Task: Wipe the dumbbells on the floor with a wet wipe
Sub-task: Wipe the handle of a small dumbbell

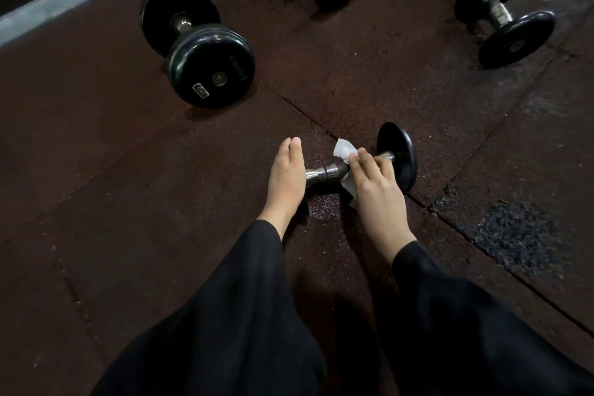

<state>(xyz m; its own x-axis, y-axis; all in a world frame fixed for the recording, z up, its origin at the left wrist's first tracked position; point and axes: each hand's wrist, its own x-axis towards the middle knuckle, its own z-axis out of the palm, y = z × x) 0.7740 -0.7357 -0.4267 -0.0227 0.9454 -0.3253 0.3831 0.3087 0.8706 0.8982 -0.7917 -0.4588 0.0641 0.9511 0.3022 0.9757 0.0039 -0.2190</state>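
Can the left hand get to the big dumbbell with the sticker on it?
Probably yes. The left hand rests on the near dumbbell, fingers straight, holding nothing. Only bare floor lies between it and the big dumbbell, though it may need a lean forward.

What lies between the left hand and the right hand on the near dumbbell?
In the head view, a bare stretch of the chrome handle lies between the left hand and the right hand, which holds the wet wipe around it.
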